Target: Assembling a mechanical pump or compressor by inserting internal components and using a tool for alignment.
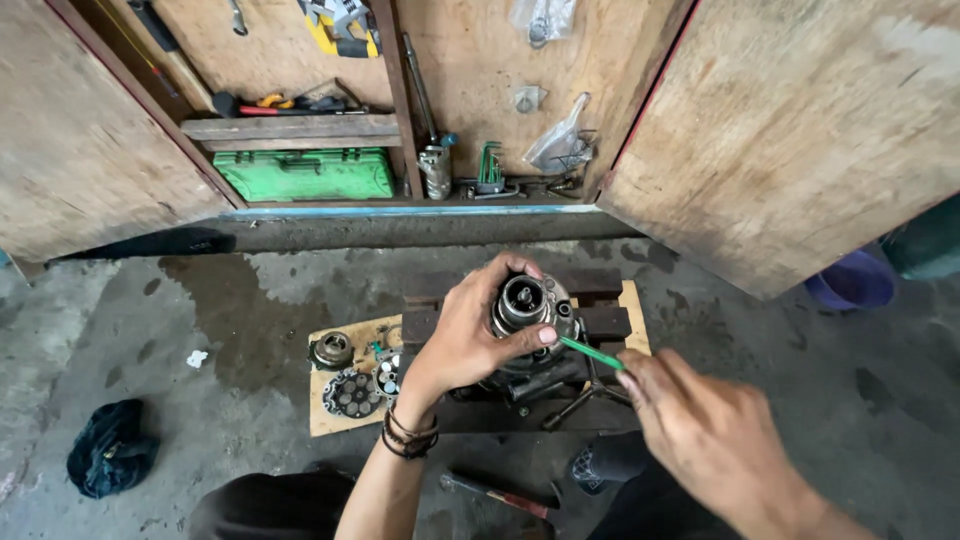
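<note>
A grimy, grey cylindrical metal machine part, its round open end with a bright ring and dark centre facing up, stands on a dark wooden pallet laid on the stained concrete floor. The left hand curls over its side, thumb pressed below the rim. The right hand pinches a thin green rod-shaped tool whose tip meets the part's edge. Just left, on a flat cardboard sheet, lie a round metal cap and a perforated disc. Farther back, an open wooden cabinet holds a green plastic toolbox.
</note>
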